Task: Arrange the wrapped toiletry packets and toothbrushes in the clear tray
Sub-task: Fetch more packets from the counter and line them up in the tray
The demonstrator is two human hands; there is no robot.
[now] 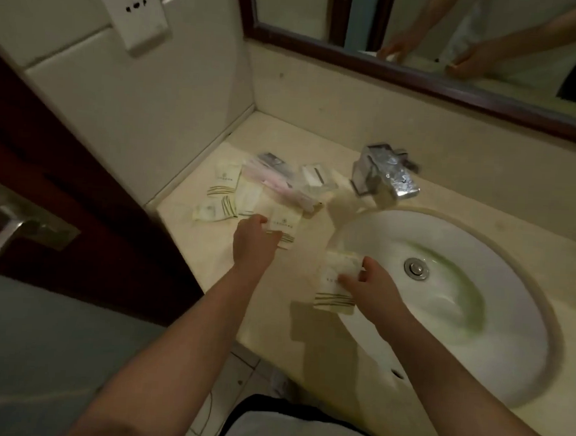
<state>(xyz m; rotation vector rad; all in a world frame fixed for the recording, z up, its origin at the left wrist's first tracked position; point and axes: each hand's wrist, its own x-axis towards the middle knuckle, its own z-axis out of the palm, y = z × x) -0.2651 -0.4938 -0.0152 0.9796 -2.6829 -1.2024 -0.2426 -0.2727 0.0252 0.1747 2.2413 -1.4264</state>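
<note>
Several cream packets with gold stripes (222, 183) lie scattered on the counter's left end, beside wrapped toothbrushes (282, 180) with pink handles. A clear tray (317, 179) seems to stand behind them, blurred. My left hand (254, 242) rests fingers-down on one flat packet (286, 226) on the counter. My right hand (373, 290) holds a small stack of packets (334, 284) over the basin's left rim, thumb on top.
A white oval basin (443, 294) with a metal drain fills the right. A chrome tap (387, 175) stands behind it. A dark wooden door (78, 205) with a metal handle is at left; a framed mirror (425, 41) hangs behind.
</note>
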